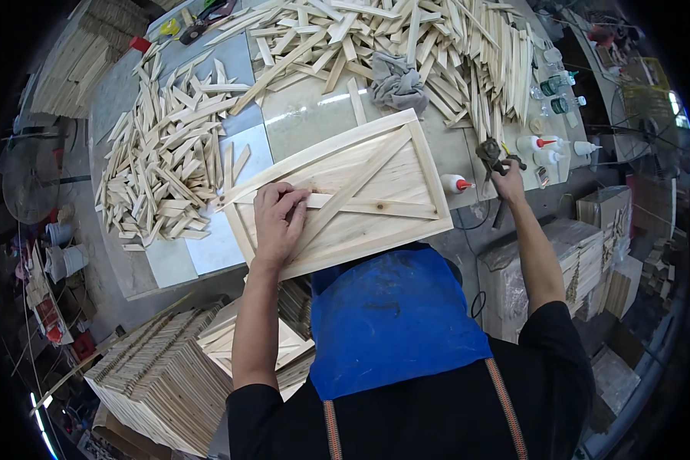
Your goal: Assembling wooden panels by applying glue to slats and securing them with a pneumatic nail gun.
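Observation:
A framed pale wooden panel [360,165] lies tilted at the table's near edge, with a long diagonal strip across it. A second wooden strip [368,205] crosses the panel from the right side toward my left hand [278,218]. The fingers of that hand are curled and pressed together at this strip's left end, over the panel. Off to the right, my right hand [507,184] is closed round a dark tool that looks like a nail gun [489,152], beside the panel. Its handle is partly hidden by my fingers.
Heaps of cut wooden strips [169,161] cover the table's left and far side. A grey rag [397,80] lies beyond the panel. A white glue bottle with a red tip [456,183] stands right of it; more bottles [540,144] stand farther right. Stacked panels [161,383] rise at lower left.

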A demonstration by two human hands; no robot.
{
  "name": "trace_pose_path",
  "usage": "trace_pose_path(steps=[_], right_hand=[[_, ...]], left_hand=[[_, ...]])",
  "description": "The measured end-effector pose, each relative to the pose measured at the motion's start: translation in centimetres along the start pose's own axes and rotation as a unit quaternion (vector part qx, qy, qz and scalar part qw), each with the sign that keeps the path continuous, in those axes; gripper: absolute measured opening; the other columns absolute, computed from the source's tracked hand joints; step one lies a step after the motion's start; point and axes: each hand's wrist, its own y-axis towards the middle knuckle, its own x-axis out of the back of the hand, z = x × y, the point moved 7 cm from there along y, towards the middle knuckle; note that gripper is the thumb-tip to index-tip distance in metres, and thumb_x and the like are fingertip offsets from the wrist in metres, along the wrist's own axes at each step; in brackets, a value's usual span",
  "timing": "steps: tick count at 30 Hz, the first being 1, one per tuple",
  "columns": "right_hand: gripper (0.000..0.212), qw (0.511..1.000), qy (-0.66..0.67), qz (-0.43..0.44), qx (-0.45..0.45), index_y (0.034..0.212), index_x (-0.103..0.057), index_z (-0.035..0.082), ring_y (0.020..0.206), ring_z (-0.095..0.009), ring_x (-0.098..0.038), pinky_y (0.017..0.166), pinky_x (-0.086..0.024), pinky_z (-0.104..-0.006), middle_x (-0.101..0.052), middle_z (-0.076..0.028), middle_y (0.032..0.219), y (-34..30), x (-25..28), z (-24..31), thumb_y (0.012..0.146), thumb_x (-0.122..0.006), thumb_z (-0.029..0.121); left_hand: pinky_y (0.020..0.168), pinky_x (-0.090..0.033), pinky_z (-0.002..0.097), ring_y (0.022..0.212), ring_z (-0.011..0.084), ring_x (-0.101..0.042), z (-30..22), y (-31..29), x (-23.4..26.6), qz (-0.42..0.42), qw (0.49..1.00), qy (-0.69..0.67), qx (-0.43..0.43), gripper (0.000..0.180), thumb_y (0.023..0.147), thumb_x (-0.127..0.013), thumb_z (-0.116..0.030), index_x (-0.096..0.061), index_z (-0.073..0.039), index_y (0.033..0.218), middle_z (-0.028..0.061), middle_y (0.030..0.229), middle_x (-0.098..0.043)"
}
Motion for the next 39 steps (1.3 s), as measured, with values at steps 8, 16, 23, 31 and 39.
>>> trace_pose_path(steps=[8,16,23,31,39], right_hand=[[0.032,0.977,0.208,0.037,-0.008,0.117,-0.062,0.004,0.056,-0.011,-0.06,0.052,-0.048,-0.0276,-0.064,-0.003,0.071,-15.1,13.7,13.4,0.089,-0.073,0.017],[0.035,0.931,0.149,0.303,0.137,0.126,-0.068,0.004,0.06,-0.008,-0.056,0.054,-0.048,-0.0272,-0.068,-0.002,0.077,-23.9,3.6,35.1,0.093,-0.074,0.014],[0.032,0.936,0.018,0.298,0.188,0.115,-0.073,0.002,0.074,-0.017,-0.068,0.074,-0.056,-0.0357,-0.076,-0.013,0.091,-23.5,-3.1,38.3,0.091,-0.075,0.022],[0.036,0.945,-0.033,0.285,0.155,0.108,-0.075,0.0,0.077,-0.029,-0.073,0.076,-0.057,-0.0409,-0.075,-0.021,0.086,-23.8,-3.7,39.1,0.089,-0.074,0.03],[0.035,0.937,-0.062,0.269,0.213,0.107,-0.075,0.001,0.085,-0.036,-0.073,0.082,-0.056,-0.0437,-0.075,-0.024,0.092,-24.7,-3.2,40.7,0.088,-0.075,0.031]], left_hand=[[0.099,-0.042,0.0422,0.111,0.029,-0.056,0.4,-0.3,0.2,-0.005,0.999,-0.032,-0.037,0.023,0.083,-0.069,-0.007,-0.077,-0.009,0.104,0.0083,0.108,-0.063],[0.1,-0.042,0.0437,0.11,0.0301,-0.056,0.8,-0.4,0.5,-0.021,0.997,-0.047,-0.062,0.028,0.08,-0.066,-0.006,-0.076,-0.009,0.106,0.0092,0.107,-0.063],[0.1,-0.041,0.0441,0.111,0.0304,-0.056,1.1,-0.6,0.7,-0.033,0.995,-0.065,-0.068,0.032,0.078,-0.063,-0.005,-0.076,-0.009,0.107,0.0097,0.108,-0.062],[0.102,-0.041,0.0445,0.113,0.0303,-0.055,1.4,-0.7,0.8,-0.018,0.995,-0.074,-0.062,0.029,0.079,-0.063,-0.008,-0.076,-0.009,0.105,0.0103,0.109,-0.062],[0.109,-0.039,0.0516,0.119,0.0352,-0.053,0.6,-1.6,3.1,-0.084,0.991,-0.028,-0.095,0.043,0.078,-0.065,-0.004,-0.068,0.0,0.121,0.014,0.114,-0.061]])
